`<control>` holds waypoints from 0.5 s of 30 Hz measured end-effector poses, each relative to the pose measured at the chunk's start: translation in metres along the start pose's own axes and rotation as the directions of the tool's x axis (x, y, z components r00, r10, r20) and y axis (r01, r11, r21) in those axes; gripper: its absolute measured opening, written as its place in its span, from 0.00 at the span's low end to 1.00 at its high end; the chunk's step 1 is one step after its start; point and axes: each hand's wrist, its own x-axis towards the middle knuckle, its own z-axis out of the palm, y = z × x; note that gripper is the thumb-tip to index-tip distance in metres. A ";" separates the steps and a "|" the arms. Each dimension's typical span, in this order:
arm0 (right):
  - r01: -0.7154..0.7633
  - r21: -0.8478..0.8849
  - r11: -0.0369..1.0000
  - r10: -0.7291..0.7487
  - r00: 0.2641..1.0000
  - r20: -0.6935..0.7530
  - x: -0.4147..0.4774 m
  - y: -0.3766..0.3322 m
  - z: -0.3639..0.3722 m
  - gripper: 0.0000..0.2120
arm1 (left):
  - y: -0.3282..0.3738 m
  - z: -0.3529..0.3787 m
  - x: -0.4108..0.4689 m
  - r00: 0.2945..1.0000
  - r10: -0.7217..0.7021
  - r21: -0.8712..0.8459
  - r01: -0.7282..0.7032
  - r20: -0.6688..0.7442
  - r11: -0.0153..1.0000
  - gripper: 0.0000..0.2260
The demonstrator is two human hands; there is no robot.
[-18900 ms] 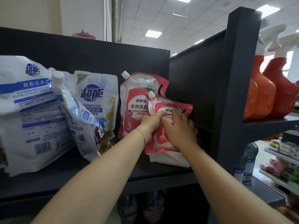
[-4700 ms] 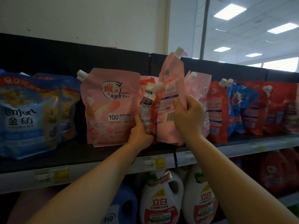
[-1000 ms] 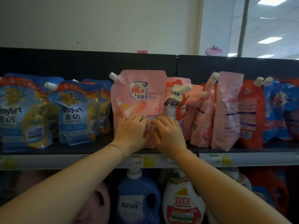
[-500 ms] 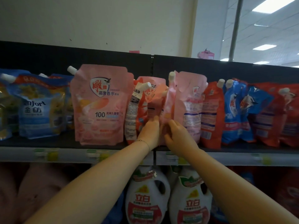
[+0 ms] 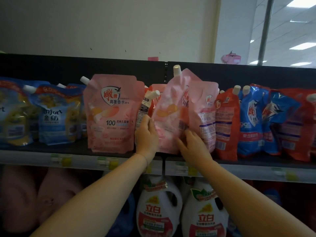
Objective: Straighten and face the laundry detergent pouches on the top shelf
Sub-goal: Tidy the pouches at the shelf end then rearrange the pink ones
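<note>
A pink detergent pouch (image 5: 171, 110) with a white cap stands in the middle of the top shelf (image 5: 82, 147), its printed front partly turned toward me. My left hand (image 5: 147, 134) grips its lower left edge and my right hand (image 5: 191, 144) presses its lower right side. Left of it a larger pink pouch (image 5: 114, 113) faces forward and upright. A narrow red and white pouch (image 5: 147, 105) stands edge-on between them. Behind the held pouch another pink pouch (image 5: 205, 115) shows its back label.
Blue softener pouches (image 5: 53, 115) fill the shelf's left end; red pouches (image 5: 225, 124) and blue pouches (image 5: 251, 122) crowd the right. White detergent jugs (image 5: 157, 211) stand on the shelf below. Price tags line the shelf rail (image 5: 106, 163). A black back panel rises behind.
The middle pink pouch, edge-on half a second ago, now shows much of its front and stands taller. Both hands have spread apart onto its lower sides.
</note>
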 end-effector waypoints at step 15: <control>0.191 0.452 0.871 -0.159 0.981 -0.107 -0.011 -0.070 0.038 0.55 | 0.003 -0.072 0.014 0.983 -0.099 -0.202 0.067 -0.153 0.977 0.10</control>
